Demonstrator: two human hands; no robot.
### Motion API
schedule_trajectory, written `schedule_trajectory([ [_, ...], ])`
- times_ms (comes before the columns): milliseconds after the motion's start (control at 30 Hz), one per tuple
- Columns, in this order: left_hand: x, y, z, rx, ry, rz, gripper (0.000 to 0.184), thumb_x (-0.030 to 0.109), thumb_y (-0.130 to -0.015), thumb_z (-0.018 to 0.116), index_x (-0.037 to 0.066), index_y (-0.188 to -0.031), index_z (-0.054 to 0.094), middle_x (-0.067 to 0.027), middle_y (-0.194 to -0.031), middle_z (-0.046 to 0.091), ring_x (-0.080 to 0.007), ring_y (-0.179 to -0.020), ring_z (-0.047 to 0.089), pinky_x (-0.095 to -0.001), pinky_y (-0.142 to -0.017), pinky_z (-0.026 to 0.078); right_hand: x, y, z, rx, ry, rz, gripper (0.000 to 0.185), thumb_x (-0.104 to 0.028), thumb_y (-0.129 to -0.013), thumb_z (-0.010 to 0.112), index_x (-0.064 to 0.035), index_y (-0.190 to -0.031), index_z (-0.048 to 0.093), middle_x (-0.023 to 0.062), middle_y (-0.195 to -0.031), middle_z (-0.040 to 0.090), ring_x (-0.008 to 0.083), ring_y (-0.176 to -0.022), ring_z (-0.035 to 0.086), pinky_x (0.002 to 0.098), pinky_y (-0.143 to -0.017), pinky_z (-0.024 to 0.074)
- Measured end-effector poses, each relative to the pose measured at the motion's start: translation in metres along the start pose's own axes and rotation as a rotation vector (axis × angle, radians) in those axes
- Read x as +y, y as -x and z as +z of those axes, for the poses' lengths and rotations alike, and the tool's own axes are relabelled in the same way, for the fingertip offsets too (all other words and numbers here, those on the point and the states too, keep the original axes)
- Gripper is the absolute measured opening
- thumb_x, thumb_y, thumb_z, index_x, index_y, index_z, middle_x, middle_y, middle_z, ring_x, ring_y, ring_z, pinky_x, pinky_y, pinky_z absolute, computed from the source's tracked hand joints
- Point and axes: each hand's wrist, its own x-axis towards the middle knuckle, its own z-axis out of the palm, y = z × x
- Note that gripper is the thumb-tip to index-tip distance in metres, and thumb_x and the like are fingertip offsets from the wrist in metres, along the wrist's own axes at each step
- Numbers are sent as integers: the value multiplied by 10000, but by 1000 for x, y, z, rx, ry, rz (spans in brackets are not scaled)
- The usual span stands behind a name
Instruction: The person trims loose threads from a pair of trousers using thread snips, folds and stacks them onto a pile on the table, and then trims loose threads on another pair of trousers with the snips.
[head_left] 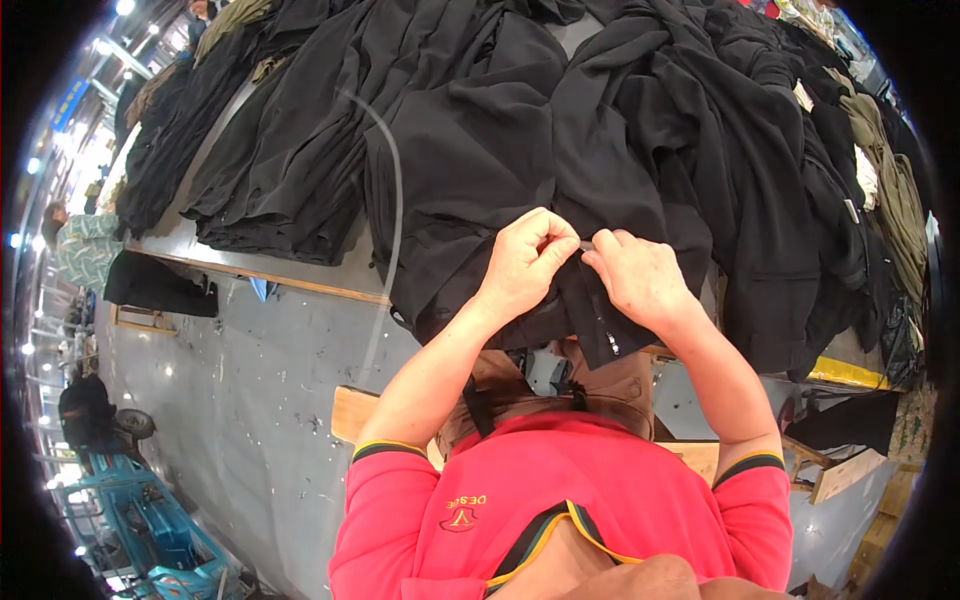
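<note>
Black trousers (480, 145) are spread over the table's front edge and hang down toward my lap. My left hand (525, 262) is closed in a pinch on their dark cloth, thumb against forefinger. Right beside it, my right hand (640, 275) pinches the same cloth, its fingertips almost meeting the left ones. Whatever finer detail lies between the fingertips is too small to make out. Below my right hand hangs a black flap (597, 325) with a small silvery piece (614, 345) near its lower end.
Piles of black garments (290, 150) lie to the left, with more black garments (770, 200) on the right. An olive garment (885, 170) hangs at far right. A wooden seat (352, 412) is beneath me. A teal cart (150, 530) and another person (85, 245) are at left.
</note>
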Motion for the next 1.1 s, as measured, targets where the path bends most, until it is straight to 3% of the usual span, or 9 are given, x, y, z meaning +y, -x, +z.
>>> schedule_trajectory([
  [167, 23, 12, -10, 106, 357, -171, 198, 109, -906, 566, 20, -730, 546, 14, -633, 476, -48, -577, 422, -190, -520, 338, 5, 0, -8, -40, -250, 151, 262, -274, -906, 535, -23, -833, 524, 174, -703, 594, 359, -677, 608, 429, -586, 458],
  [300, 31, 61, -16, -129, 425, 54, 417, 191, -939, 501, 40, -551, 497, -6, -555, 510, -56, -515, 434, -214, -463, 333, 24, 6, -13, -23, -581, 246, 312, -306, -923, 517, 2, -888, 551, 206, -707, 573, 373, -697, 590, 403, -630, 441],
  [367, 42, 86, -2, -249, 95, -389, 342, 218, -925, 529, 5, -662, 575, -17, -635, 580, -63, -543, 485, -218, -489, 385, 26, 4, -8, -68, -576, 292, 328, -307, -927, 513, 14, -865, 541, 210, -727, 570, 366, -708, 582, 390, -641, 441],
  [433, 40, 94, 15, -333, 10, -504, 242, 225, -909, 556, -9, -899, 614, -33, -774, 647, -55, -557, 510, -221, -505, 434, 28, 3, -4, -82, -616, 316, 331, -309, -929, 513, 15, -870, 545, 186, -728, 578, 321, -687, 579, 371, -646, 443],
  [600, 30, 92, 48, -204, 357, -725, 269, 273, -909, 598, 18, -829, 572, -54, -698, 626, -49, -510, 497, -197, -456, 415, 32, 8, -2, -48, -873, 369, 293, -286, -907, 556, 4, -903, 589, 41, -696, 560, 109, -647, 505, 275, -622, 425],
  [733, 31, 92, 56, -114, 267, -602, 246, 239, -899, 622, 26, -792, 562, -19, -616, 569, -35, -500, 485, -193, -440, 406, 15, 25, -20, 12, -983, 306, 181, -116, -795, 664, -22, -946, 627, -3, -709, 553, 58, -634, 478, 217, -585, 401],
  [833, 28, 96, 62, -60, 279, -553, 191, 187, -899, 620, 8, -836, 599, 6, -598, 544, -25, -503, 483, -196, -436, 408, -6, 32, -34, -83, -775, 7, 236, -75, -757, 674, -43, -987, 630, 37, -744, 565, 130, -607, 510, 264, -583, 443],
  [967, 19, 101, 71, 29, 372, -445, 170, 181, -910, 608, 13, -905, 635, 14, -601, 553, -24, -498, 479, -191, -454, 406, -19, 20, -32, -318, -463, -123, 232, -201, -764, 652, -19, -896, 598, 156, -827, 626, 347, -777, 622, 417, -644, 491],
  [1100, 18, 103, 73, 53, 418, -497, 155, 161, -912, 601, 11, -906, 637, 18, -609, 561, -26, -504, 493, -188, -459, 415, -15, 15, -22, -447, -291, -172, 173, -147, -758, 628, -4, -826, 559, 162, -799, 623, 353, -735, 621, 429, -621, 491],
])
